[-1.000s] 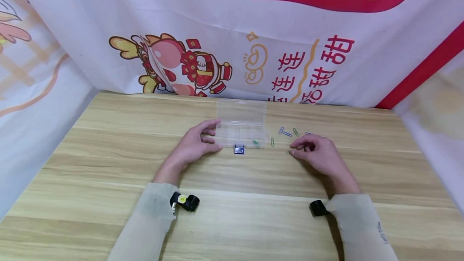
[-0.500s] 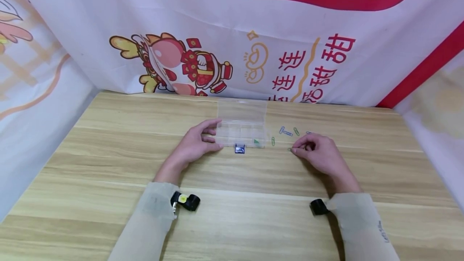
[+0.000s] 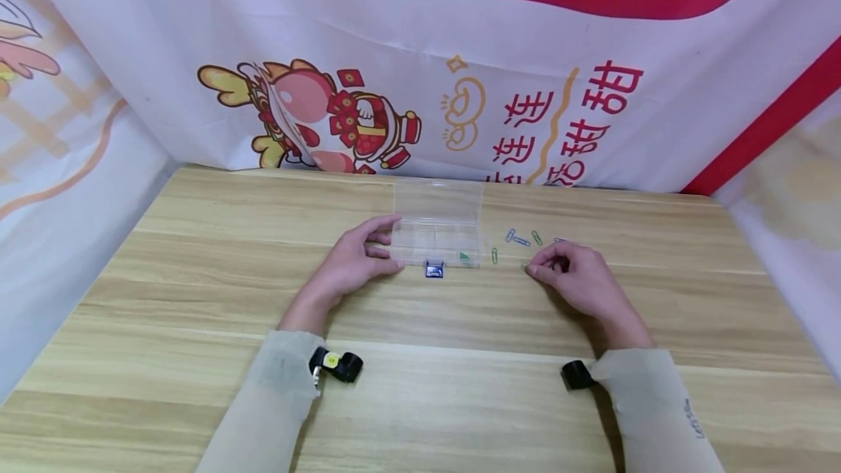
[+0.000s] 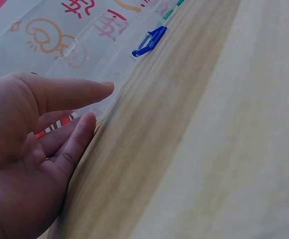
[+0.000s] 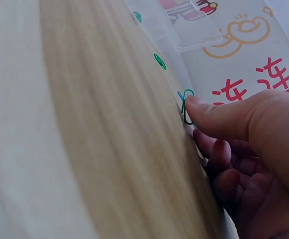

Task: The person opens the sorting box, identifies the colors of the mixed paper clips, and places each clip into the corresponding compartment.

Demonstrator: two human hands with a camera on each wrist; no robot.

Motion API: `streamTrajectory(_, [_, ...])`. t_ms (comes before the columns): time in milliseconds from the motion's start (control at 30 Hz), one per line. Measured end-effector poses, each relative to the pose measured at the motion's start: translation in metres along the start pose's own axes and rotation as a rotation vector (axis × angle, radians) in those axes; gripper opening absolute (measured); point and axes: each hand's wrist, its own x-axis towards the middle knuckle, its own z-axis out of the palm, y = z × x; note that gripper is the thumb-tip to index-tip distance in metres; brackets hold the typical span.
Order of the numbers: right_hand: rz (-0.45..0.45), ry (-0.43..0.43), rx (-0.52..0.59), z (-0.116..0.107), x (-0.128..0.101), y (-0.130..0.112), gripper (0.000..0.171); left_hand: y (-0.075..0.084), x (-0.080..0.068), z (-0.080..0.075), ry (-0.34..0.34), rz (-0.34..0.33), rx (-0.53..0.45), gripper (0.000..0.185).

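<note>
A clear plastic compartment box [image 3: 435, 241] lies on the table, its lid [image 3: 436, 201] raised at the back and a blue latch [image 3: 434, 269] at its front. My left hand [image 3: 351, 261] holds its left end, thumb at the near corner and fingers along the side. Between thumb and fingertips, my right hand [image 3: 578, 276] pinches a green paper clip [image 5: 185, 107], tilted up just off or at the tabletop; I cannot tell which. Another green paper clip [image 3: 494, 255] lies right of the box. A small green patch [image 3: 464, 257] shows at the box's front right compartment.
Behind the right hand lie two blue paper clips [image 3: 522, 241], a green one [image 3: 536, 238] and a blue one [image 3: 560, 241] partly hidden by the fingers. A printed cloth [image 3: 328, 35] hangs at the table's back edge.
Pinching the green paper clip, the right hand has shifted very slightly away from me, and the clip's angle has changed. The left hand and the box stay put.
</note>
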Motion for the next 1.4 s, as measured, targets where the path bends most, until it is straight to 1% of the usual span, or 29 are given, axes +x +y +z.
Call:
streamTrajectory(200, [0.001, -0.007, 0.005, 0.001, 0.001, 0.000, 0.019, 0.000, -0.001, 0.000, 0.005, -0.003, 0.003, 0.078])
streamTrajectory(333, [0.022, -0.014, 0.019, 0.001, 0.001, -0.001, 0.020, 0.000, -0.001, -0.001, 0.006, -0.007, 0.000, 0.078])
streamTrajectory(567, [0.055, 0.013, 0.083, 0.001, 0.003, -0.001, 0.025, 0.001, -0.001, -0.001, 0.007, -0.020, -0.007, 0.078])
streamTrajectory(767, [0.089, 0.049, 0.185, 0.002, 0.004, 0.000, 0.030, 0.001, -0.002, -0.002, 0.003, -0.009, -0.001, 0.077])
streamTrajectory(933, [0.118, 0.097, 0.317, 0.002, 0.005, 0.003, 0.034, 0.000, -0.001, -0.001, 0.005, -0.003, -0.003, 0.078])
streamTrajectory(1000, [0.128, 0.118, 0.366, 0.001, 0.005, 0.004, 0.033, 0.000, -0.001, -0.001, 0.005, -0.002, -0.004, 0.078])
streamTrajectory(1100, [0.146, 0.141, 0.422, -0.003, 0.004, 0.003, 0.028, -0.001, 0.000, 0.000, 0.000, -0.001, -0.004, 0.078])
streamTrajectory(1200, [0.130, 0.165, 0.459, -0.008, 0.001, -0.002, 0.022, -0.002, 0.001, 0.001, 0.000, -0.003, -0.009, 0.078])
streamTrajectory(1400, [0.062, 0.199, 0.456, -0.017, -0.004, -0.012, 0.019, -0.002, 0.001, 0.001, 0.002, 0.000, -0.010, 0.078])
